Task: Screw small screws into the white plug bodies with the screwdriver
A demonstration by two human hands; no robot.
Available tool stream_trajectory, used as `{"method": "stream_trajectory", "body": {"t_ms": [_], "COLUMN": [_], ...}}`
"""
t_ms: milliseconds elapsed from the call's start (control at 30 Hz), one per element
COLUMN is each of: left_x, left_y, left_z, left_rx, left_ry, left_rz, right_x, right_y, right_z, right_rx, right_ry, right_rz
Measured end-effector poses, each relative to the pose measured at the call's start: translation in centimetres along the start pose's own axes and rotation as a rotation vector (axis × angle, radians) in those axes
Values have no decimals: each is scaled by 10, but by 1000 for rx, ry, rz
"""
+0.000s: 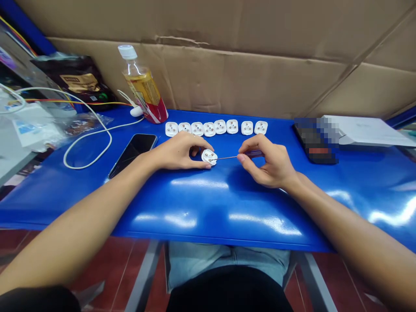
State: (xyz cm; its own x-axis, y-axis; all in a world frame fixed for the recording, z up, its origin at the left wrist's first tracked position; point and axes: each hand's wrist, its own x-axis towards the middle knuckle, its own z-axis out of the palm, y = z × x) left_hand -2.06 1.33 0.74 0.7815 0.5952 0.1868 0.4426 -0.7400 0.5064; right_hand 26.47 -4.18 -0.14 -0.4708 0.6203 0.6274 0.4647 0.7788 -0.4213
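Between the thumb and fingers of my left hand is a white plug housing, its inner side with small metal terminals facing me. My right hand is closed around a screwdriver, whose thin shaft points left. The tip meets one of the terminals in the housing, or lies just over it. Behind my hands, several similar white plug housings stand in a row on the blue table, with metal parts showing in each.
A drink bottle, a phone and a looping white cable lie to the left, with a dark pouch behind. On the right are a black object, partly blurred, and a white box. Cardboard rises at the back.
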Motion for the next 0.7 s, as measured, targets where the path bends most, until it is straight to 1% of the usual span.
{"method": "stream_trajectory", "body": {"t_ms": [233,433,700], "left_x": [0,1,0], "left_y": [0,1,0], "left_z": [0,0,1], "left_rx": [-1,-10,-18], "left_ry": [5,5,12], "left_rz": [-3,-14,-3], "right_x": [0,0,0], "right_y": [0,0,2], "right_z": [-1,0,0], "right_rx": [0,-2,-15], "right_ry": [13,2,-11], "right_rz": [-19,1,-8]}}
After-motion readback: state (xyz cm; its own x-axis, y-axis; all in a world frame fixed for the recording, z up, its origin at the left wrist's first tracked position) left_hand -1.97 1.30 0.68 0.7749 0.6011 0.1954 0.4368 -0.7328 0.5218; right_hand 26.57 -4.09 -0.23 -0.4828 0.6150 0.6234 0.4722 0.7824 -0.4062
